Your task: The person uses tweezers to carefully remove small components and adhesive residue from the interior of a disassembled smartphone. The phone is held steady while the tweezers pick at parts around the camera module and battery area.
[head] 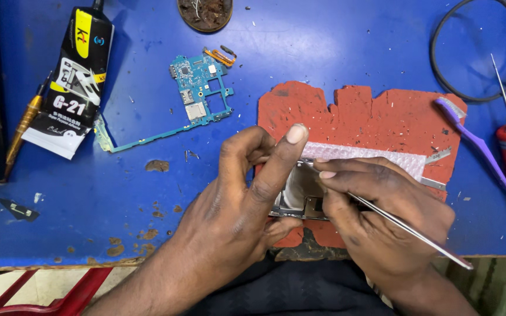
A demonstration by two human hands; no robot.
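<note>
Blue worktop, scuffed, w/ a worn red mat at the front edge. Left hand clamps a phone frame on the mat, thumb up along its top edge, fingers curled under. Right hand pinches metal tweezers, tips at the frame's upper part. Bubble-wrap strip lies just behind the hands. Teal circuit board sits apart, upper left; glue tube pack far left; purple toothbrush right.
</note>
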